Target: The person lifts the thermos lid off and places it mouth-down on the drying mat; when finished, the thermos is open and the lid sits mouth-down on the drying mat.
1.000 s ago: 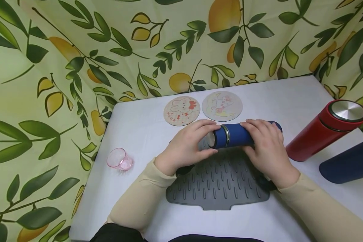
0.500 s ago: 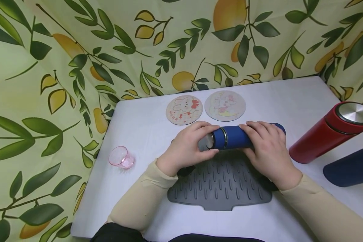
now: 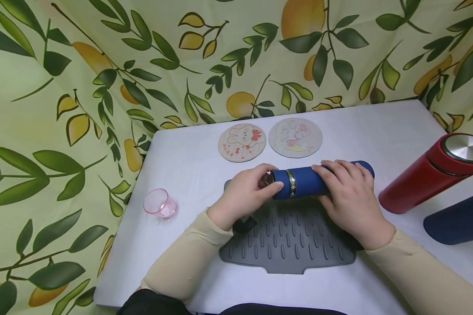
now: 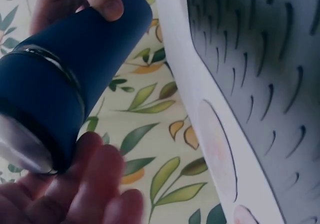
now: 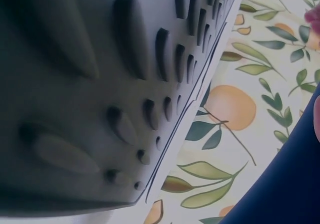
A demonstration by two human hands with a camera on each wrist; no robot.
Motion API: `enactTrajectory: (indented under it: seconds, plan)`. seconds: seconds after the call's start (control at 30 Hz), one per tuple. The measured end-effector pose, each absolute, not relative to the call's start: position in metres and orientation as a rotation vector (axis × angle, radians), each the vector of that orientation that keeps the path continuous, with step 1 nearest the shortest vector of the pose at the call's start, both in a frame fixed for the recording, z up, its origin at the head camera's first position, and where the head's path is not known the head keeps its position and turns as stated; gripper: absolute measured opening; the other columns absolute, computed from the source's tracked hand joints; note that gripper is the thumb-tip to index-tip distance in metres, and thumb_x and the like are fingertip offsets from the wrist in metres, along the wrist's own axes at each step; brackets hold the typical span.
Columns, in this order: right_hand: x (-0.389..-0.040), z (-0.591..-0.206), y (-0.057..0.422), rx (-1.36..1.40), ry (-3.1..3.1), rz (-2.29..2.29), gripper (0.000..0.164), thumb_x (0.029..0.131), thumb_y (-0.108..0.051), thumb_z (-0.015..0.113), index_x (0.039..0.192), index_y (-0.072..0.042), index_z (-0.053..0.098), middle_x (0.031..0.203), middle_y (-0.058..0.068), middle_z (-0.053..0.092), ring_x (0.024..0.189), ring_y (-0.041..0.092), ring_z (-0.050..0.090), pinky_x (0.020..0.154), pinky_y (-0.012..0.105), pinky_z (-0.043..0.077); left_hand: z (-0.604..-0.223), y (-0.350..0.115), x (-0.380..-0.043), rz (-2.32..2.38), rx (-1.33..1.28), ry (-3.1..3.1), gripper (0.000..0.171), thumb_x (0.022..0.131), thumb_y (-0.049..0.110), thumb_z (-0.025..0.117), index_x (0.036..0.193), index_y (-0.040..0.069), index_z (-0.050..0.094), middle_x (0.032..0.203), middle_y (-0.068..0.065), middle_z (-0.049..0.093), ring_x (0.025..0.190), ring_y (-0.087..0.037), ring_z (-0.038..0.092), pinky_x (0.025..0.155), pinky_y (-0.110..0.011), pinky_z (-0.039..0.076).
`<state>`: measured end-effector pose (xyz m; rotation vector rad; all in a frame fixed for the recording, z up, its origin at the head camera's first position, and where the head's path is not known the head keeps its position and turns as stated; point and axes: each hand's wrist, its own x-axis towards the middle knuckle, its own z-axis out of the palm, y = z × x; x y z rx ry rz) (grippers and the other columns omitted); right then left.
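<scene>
"Gripping the blue flask (image 3: 305,180) with both hands, you had it sideways above the grey mat (image 3: 284,243), lid end to your left. What had just changed?"

"Your left hand (image 3: 242,192). Half a second earlier your thumb sat below the flask and the steel end peeked out between thumb and fingers. By this moment the thumb had come up across the near side of the lid (image 3: 281,175), hiding that end from the head view. The left wrist view caught the steel end (image 4: 22,144), with your fingertips (image 4: 112,159) curled beneath it."

"And your other side?"

"Hardly different. Your right hand (image 3: 351,199) was clamped round the body, fingers over the top, thumb at the near side."

"Were both holds firm, then?"

"Both were clasped on the flask, the left on its lid. How hard each finger pressed, you couldn't tell from the pictures."

"What did that mean for your work?"

"Probably a turn of the lid, or a fresh hold on it, while your right hand steadied the body. The lid was on, beyond the shiny ring (image 3: 291,183). You had left the red flask (image 3: 425,181) and the pink glass (image 3: 160,204) out of it, standing apart on either side."
</scene>
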<state>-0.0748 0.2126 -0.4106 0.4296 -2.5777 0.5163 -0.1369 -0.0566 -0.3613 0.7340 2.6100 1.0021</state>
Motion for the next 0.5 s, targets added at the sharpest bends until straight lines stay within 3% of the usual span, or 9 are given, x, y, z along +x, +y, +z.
enactTrajectory:
  seconds: [0.2, 0.33, 0.5]
  plan:
    - [-0.077, -0.413, 0.214, 0.441, -2.581, 0.496, 0.081, 0.072, -0.01, 0.102, 0.145, -0.008, 0.067, 0.146, 0.027, 0.065, 0.136, 0.055, 0.051, 0.116, 0.082, 0.03, -0.364, -0.063, -0.139, 0.891, 1.095, 2.658, 0.081, 0.096, 0.045, 0.086, 0.163, 0.016, 0.051, 0.158, -0.005, 0.06, 0.14, -0.022, 0.062, 0.117, -0.044, 0.054]
    - [-0.076, -0.415, 0.215, 0.459, -2.587, 0.496, 0.08, 0.073, -0.011, 0.101, 0.145, -0.009, 0.067, 0.145, 0.027, 0.065, 0.136, 0.055, 0.052, 0.115, 0.082, 0.03, -0.369, -0.067, -0.138, 0.827, 1.374, 2.707, 0.075, 0.091, 0.033, 0.093, 0.154, 0.011, 0.059, 0.155, -0.007, 0.062, 0.141, -0.023, 0.062, 0.118, -0.039, 0.053]
    - [-0.076, -0.415, 0.213, 0.483, -2.573, 0.504, 0.08, 0.073, -0.011, 0.1, 0.146, -0.009, 0.067, 0.145, 0.027, 0.065, 0.135, 0.055, 0.052, 0.115, 0.082, 0.03, -0.373, -0.07, -0.136, 0.854, 1.408, 2.745, 0.066, 0.091, 0.031, 0.093, 0.146, 0.01, 0.063, 0.148, -0.007, 0.067, 0.133, -0.023, 0.067, 0.111, -0.038, 0.057]
